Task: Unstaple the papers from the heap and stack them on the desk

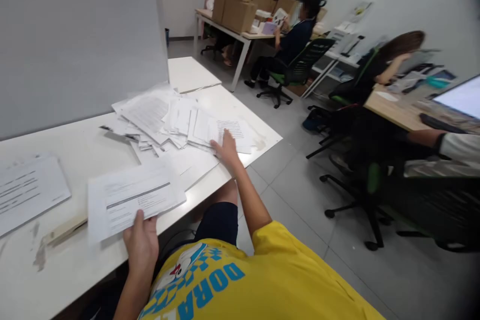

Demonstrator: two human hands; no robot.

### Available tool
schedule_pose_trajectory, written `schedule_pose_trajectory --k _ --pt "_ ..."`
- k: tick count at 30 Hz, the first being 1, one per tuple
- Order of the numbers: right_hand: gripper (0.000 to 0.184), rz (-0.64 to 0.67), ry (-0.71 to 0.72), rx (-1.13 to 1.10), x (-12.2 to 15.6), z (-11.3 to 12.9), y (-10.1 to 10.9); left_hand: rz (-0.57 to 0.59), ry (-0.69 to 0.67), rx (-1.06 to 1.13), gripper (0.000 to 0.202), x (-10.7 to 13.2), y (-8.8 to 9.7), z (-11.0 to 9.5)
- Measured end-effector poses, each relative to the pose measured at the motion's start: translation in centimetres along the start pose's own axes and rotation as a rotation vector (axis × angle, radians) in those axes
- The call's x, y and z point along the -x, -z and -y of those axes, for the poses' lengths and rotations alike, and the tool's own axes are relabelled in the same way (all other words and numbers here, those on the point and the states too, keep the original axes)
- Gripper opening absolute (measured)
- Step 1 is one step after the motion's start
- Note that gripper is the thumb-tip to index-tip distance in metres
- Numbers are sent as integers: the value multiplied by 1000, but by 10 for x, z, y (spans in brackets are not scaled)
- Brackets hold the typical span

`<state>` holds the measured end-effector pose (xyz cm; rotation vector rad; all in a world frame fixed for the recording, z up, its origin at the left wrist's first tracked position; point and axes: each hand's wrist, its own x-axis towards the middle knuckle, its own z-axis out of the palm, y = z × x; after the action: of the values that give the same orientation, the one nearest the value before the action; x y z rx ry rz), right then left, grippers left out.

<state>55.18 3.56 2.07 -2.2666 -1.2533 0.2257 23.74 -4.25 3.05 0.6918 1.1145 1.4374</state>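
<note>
My left hand (141, 242) grips a printed paper sheet (138, 195) by its near edge, thumb on top, and holds it over the front of the white table. Whether more than one sheet is in that hand, I cannot tell. My right hand (226, 149) rests with fingers stretched out on a printed paper (202, 127) at the right side of the heap. The loose paper pile (146, 112) spreads out beyond both hands, its sheets overlapping at many angles. Further left lies a separate printed stack (30, 190).
A grey partition (78, 40) stands along the back of the white table (86, 147). A tan strip-like object (65, 230) lies near the front edge. Other people sit on office chairs (300, 67) to the right. Cardboard boxes (238, 15) are stacked on a far desk.
</note>
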Motion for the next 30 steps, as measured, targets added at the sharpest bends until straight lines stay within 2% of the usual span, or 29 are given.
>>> schedule_pose_trajectory --k 5,10,14,16,18,21,23,26,30 --pt "75 33 68 28 -1 7 -11 29 16 -19 46 -5 1 -2" --pt "58 -45 72 -45 12 6 2 63 41 -6 45 -2 1 -4" --pt "53 -156 39 -218 42 22 11 63 37 -30 48 1 6 2" --pt "51 -164 136 -240 63 34 11 77 33 -113 47 3 12 8" --pt "49 -152 231 -180 78 41 8 121 9 -287 44 4 19 15" --pt "65 -104 183 -33 82 34 4 218 -44 -521 42 6 27 20" --pt "74 -38 118 20 76 22 1 251 -56 -580 41 5 28 20" --pt "64 -12 117 27 72 8 -3 239 -66 -634 39 5 26 20" --pt "48 -115 139 52 76 3 -10 239 -99 -603 40 6 21 18"
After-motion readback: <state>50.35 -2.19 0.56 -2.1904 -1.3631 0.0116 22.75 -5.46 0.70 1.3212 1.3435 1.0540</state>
